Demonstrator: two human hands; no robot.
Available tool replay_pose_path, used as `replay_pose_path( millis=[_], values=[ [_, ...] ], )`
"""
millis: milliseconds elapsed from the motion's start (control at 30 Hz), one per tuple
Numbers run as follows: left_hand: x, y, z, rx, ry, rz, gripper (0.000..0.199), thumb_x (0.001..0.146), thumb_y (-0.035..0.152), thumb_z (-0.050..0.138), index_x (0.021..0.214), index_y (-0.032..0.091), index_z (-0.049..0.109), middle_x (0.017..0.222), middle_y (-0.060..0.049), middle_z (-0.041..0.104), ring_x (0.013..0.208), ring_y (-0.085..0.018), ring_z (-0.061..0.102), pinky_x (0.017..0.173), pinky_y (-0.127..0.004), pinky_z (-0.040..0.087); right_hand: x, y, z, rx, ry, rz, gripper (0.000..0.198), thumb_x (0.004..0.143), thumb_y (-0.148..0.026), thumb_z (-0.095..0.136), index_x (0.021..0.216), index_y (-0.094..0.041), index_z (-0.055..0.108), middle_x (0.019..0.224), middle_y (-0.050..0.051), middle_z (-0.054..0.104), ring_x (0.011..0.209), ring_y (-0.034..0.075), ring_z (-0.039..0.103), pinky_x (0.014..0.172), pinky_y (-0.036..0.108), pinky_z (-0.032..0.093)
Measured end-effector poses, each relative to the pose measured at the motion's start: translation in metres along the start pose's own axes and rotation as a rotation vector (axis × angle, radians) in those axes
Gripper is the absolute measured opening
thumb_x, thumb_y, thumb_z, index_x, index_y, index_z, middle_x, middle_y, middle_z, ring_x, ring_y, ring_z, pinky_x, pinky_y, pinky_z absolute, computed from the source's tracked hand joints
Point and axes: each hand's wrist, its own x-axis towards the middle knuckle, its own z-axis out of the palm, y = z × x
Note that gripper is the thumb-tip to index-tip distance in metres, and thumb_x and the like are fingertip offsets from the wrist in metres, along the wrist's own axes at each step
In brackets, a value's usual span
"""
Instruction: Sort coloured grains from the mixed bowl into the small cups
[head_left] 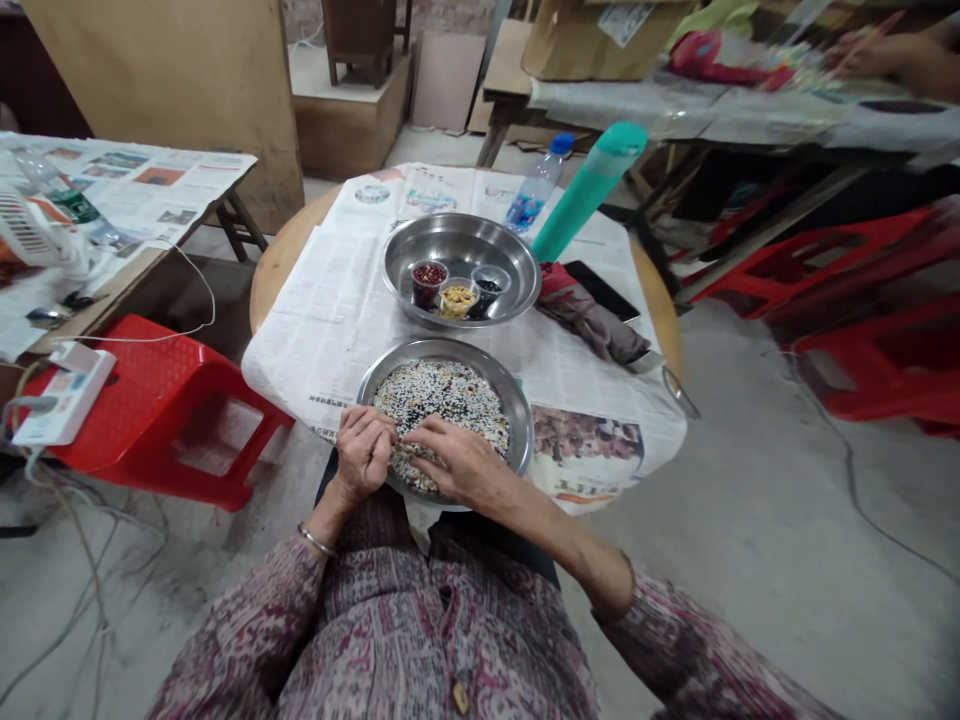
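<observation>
Newspaper-covered round table [330,300], near edge
Left hand [364,452] and right hand [459,462], fingers curled, pinch mixed grains at near rim of steel tray [517,405]; floor open rightward

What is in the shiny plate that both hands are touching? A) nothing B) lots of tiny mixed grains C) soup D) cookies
B: both the left hand and the right hand rest on small black and white mixed grains filling the near metal plate.

Newspaper [352,300] print — too small and blurred — nothing can be read.
</observation>
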Motion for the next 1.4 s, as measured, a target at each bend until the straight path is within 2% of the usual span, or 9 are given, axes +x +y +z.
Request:
replay_pose_path(
  millis=[167, 367, 500, 567, 733, 800, 1067, 1233, 1400],
  values=[
    [0.0, 0.001, 0.001, 0.008, 0.005, -0.01, 0.031, 0.093, 0.02, 0.037, 0.068, 0.021, 0.054, 0.073, -0.004, 0.067, 0.077, -0.019, 0.06, 0.081, -0.041, 0.042, -0.002, 0.006, -0.006, -0.094, -0.153, -0.147, 0.016, 0.092, -0.016, 0.056, 0.097, -0.023, 0.07, 0.094, 0.004, 0.065, 0.091, 0.017, 0.059, 0.075, 0.028, 0.048],
    [0.001, 0.002, 0.001, -0.004, 0.012, 0.008, 0.031, 0.094, 0.019, 0.037, 0.067, 0.021, 0.052, 0.072, -0.003, 0.067, 0.075, -0.018, 0.059, 0.08, -0.041, 0.041, 0.019, 0.056, -0.014, -0.289, 0.199, 0.205, 0.024, 0.094, -0.019, 0.051, 0.107, -0.023, 0.071, 0.11, 0.011, 0.066, 0.108, 0.026, 0.056, 0.088, 0.038, 0.051],
    [0.002, 0.003, 0.0, 0.014, 0.006, -0.012, 0.033, 0.094, 0.02, 0.036, 0.066, 0.021, 0.052, 0.072, -0.003, 0.067, 0.075, -0.019, 0.059, 0.08, -0.041, 0.041, 0.031, 0.06, -0.012, -0.321, 0.299, 0.31, 0.03, 0.094, -0.028, 0.052, 0.119, -0.021, 0.067, 0.122, 0.014, 0.063, 0.114, 0.03, 0.052, 0.093, 0.045, 0.05],
    [0.003, 0.003, 0.0, 0.022, -0.007, -0.009, 0.032, 0.094, 0.019, 0.036, 0.066, 0.021, 0.052, 0.072, -0.004, 0.067, 0.076, -0.019, 0.059, 0.081, -0.041, 0.042, 0.034, 0.049, -0.005, -0.276, 0.271, 0.232, 0.031, 0.095, -0.032, 0.053, 0.121, -0.021, 0.065, 0.127, 0.013, 0.061, 0.116, 0.03, 0.051, 0.095, 0.046, 0.049],
    [0.002, 0.006, -0.001, 0.06, -0.037, -0.008, 0.03, 0.095, 0.018, 0.036, 0.071, 0.021, 0.054, 0.075, -0.004, 0.067, 0.078, -0.019, 0.059, 0.081, -0.041, 0.042, 0.018, 0.018, 0.001, -0.129, 0.021, -0.187, 0.028, 0.091, -0.035, 0.063, 0.116, -0.023, 0.067, 0.124, 0.01, 0.063, 0.115, 0.026, 0.054, 0.097, 0.046, 0.049],
    [0.003, 0.012, -0.001, 0.089, -0.07, -0.023, 0.03, 0.096, 0.018, 0.038, 0.073, 0.02, 0.056, 0.076, -0.004, 0.068, 0.079, -0.019, 0.059, 0.082, -0.041, 0.042, 0.004, 0.018, -0.004, -0.115, 0.003, -0.217, 0.025, 0.09, -0.037, 0.064, 0.11, -0.023, 0.069, 0.122, 0.01, 0.064, 0.113, 0.026, 0.056, 0.095, 0.045, 0.05],
    [0.003, 0.038, 0.006, 0.215, -0.129, -0.053, 0.017, 0.096, 0.022, 0.054, 0.082, 0.021, 0.065, 0.086, -0.003, 0.072, 0.087, -0.021, 0.061, 0.085, -0.042, 0.041, -0.03, 0.064, -0.007, -0.264, 0.368, 0.18, 0.021, 0.092, -0.018, 0.051, 0.101, -0.024, 0.069, 0.109, 0.011, 0.068, 0.105, 0.028, 0.061, 0.089, 0.044, 0.055],
    [0.019, 0.045, -0.001, 0.236, -0.232, -0.073, 0.005, 0.093, 0.022, 0.063, 0.091, 0.023, 0.067, 0.091, -0.003, 0.07, 0.09, -0.021, 0.062, 0.084, -0.039, 0.044, -0.031, 0.066, 0.004, -0.218, 0.497, 0.175, 0.022, 0.093, -0.018, 0.052, 0.106, -0.027, 0.067, 0.107, 0.009, 0.069, 0.103, 0.028, 0.063, 0.091, 0.044, 0.056],
    [0.08, 0.032, -0.008, 0.275, -0.257, -0.015, 0.009, 0.095, 0.022, 0.061, 0.088, 0.022, 0.067, 0.088, -0.001, 0.072, 0.086, -0.018, 0.063, 0.083, -0.034, 0.044, -0.033, 0.07, 0.007, -0.115, 0.647, 0.062, 0.015, 0.094, -0.02, 0.054, 0.102, -0.024, 0.065, 0.096, 0.005, 0.072, 0.091, 0.023, 0.067, 0.085, 0.039, 0.056]
  ],
)
